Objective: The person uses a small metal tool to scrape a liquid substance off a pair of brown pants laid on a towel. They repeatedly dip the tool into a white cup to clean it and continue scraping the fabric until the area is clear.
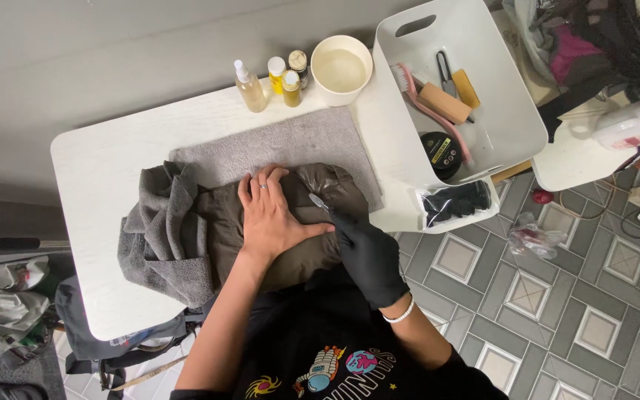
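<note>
A crumpled grey cloth (161, 237) lies at the left end of the olive-brown padded garment (305, 222), bunched against it and partly over it. The garment itself rests on a grey towel (290, 141) spread on the white tabletop (98, 170), and its long axis runs left to right across the person's front.

On the middle of the garment the bare left hand (272, 218) lies flat, its fingers released and spread, pointing away from the body and pressing the fabric down; it grasps nothing. Just right of it, over the garment's right end, the black-gloved right hand (364, 252) has its fingers clenched on a small slim metal tool (318, 201), probably tweezers or a fine blade, though it is too small to tell. The tool's tip points up and left, touching the fabric just beside the left hand's index finger.

Beyond the garment stand small bottles (272, 80) and a cream bowl (341, 68); to its right sits a white bin (512, 126) with brushes.
</note>
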